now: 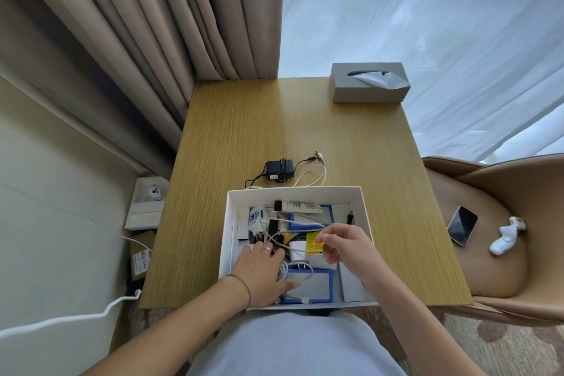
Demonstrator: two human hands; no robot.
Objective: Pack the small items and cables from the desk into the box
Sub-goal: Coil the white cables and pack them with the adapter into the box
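Your left hand (259,272) lay flat inside the white box (364,207), its fingers straight and spread, pressing down on the tangle of cables and small items there; a ring showed on one finger and a thin band circled the wrist; the forearm reached in from the lower left, crossing the box's near edge. Your right hand (346,246) hovered over the box's right half, thumb and forefinger curled together in a pinch on a thin white cable (297,224) that ran leftward across the contents; the other fingers were loosely bent; the forearm came up from the lower right.

The box was shallow, rectangular and of stiff white card, sitting at the near edge of the wood-grain desk (250,131); inside lay a cream tube (300,206) with a black cap along the far wall, a white bottle with a blue pattern (255,220) at the left, a yellow label (314,242) and blue-edged cartons (308,285).

Beyond the box, on the desk, rested a black power adapter (279,170) with its thin lead, just beside a looped cream cable (314,175).
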